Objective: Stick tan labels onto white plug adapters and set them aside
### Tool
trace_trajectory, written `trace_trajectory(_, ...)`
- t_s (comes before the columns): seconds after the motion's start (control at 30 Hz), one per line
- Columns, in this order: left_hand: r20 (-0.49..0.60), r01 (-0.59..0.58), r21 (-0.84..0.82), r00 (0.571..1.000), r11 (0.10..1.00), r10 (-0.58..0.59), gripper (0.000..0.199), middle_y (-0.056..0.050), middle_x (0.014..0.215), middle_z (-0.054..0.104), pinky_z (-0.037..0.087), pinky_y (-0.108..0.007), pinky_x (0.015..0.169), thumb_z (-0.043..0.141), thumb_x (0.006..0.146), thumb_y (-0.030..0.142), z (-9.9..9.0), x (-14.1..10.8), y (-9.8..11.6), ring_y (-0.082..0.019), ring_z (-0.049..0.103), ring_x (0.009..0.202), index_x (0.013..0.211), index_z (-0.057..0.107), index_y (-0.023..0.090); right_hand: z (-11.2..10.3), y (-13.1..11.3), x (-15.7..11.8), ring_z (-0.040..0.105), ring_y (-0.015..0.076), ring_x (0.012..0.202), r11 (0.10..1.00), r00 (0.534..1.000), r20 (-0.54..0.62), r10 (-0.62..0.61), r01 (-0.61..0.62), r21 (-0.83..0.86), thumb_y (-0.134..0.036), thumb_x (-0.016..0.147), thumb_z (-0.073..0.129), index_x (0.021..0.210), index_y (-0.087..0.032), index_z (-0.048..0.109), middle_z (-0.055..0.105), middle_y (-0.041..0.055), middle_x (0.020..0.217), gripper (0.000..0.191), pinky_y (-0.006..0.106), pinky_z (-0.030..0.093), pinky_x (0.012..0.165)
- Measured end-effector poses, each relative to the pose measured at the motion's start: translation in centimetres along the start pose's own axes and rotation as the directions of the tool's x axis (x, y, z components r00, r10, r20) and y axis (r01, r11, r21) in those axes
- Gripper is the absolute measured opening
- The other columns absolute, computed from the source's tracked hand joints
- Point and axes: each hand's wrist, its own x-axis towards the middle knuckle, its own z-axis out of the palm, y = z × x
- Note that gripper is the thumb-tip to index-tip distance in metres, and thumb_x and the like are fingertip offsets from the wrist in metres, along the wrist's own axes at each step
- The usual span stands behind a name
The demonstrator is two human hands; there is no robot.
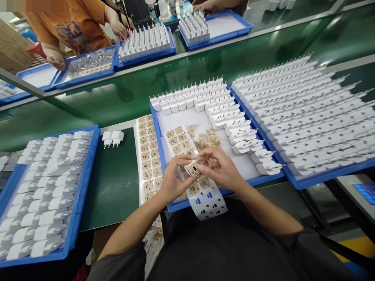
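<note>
A white plug charger is in my left hand, its port face turned up toward me. On that face lies a beige sticker with a dark port opening in it. My right hand has thumb and fingers closed at the charger's right edge, touching it. Beneath both hands a strip of beige stickers runs over the front rim of a blue tray; its lower end is peeled bare. Loose beige sticker pieces are heaped beyond my fingers. Rows of upright chargers line the tray's back and right side.
A full blue tray of chargers adjoins on the right. Another tray with chargers on their sides is at left, near two loose chargers. A second sticker sheet lies between. Across the green divider, co-workers' hands are among trays.
</note>
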Motion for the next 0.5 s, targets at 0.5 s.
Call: trace_trajectory(0.5, -0.008, -0.132, 0.063, 0.991, 0.989, 0.133, 0.047, -0.009, 0.113, 0.06, 0.051, -0.042, 0.09, 0.076, 0.076, 0.011, -0.03, -0.17, -0.34, -0.023, 0.062, 0.107, 0.114, 0.052, 0.024, -0.69, 0.26, 0.34, 0.063, 0.0123, 0.082, 0.871, 0.937, 0.334, 0.103, -0.247, 0.424, -0.035, 0.092, 0.062, 0.111, -0.023, 0.062, 0.051, 0.0058, 0.119, 0.022, 0.026, 0.063, 0.061)
